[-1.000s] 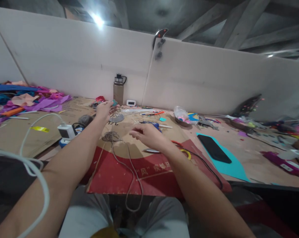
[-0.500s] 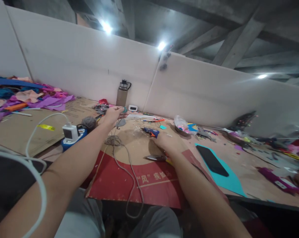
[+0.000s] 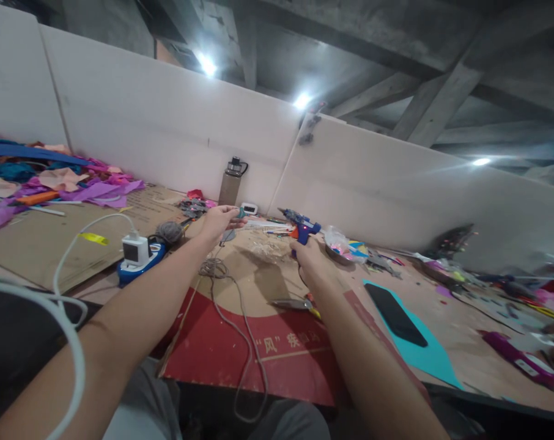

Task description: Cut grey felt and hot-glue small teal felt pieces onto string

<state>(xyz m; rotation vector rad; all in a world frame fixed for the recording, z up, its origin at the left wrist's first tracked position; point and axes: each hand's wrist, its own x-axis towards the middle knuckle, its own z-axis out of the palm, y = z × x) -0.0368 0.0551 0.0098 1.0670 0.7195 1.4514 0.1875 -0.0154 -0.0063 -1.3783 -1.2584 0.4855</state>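
Observation:
Between the fingertips of my left hand (image 3: 221, 222) is a small teal piece (image 3: 241, 212), held above the back of the cardboard. My right hand (image 3: 306, 253) is wrapped round the handle of a blue glue gun (image 3: 304, 227), raised with its nozzle toward the upper left. Below it, scissors (image 3: 295, 303) with a yellow handle lie partly behind my right forearm. Grey cord (image 3: 214, 267) is coiled on the brown and red cardboard (image 3: 203, 348), and a loop hangs over its front edge.
A bottle (image 3: 230, 183) stands by the white partition. At left are a white plug (image 3: 136, 249) on a blue power strip and coloured scraps. A phone (image 3: 395, 313) lies on teal sheet at right, near a bowl (image 3: 340, 252). Part of another person's hand shows at the far right.
My right hand has lifted the glue gun off the cardboard, and its nozzle now points up and left. My left hand still pinches the teal piece. The view has shifted slightly.

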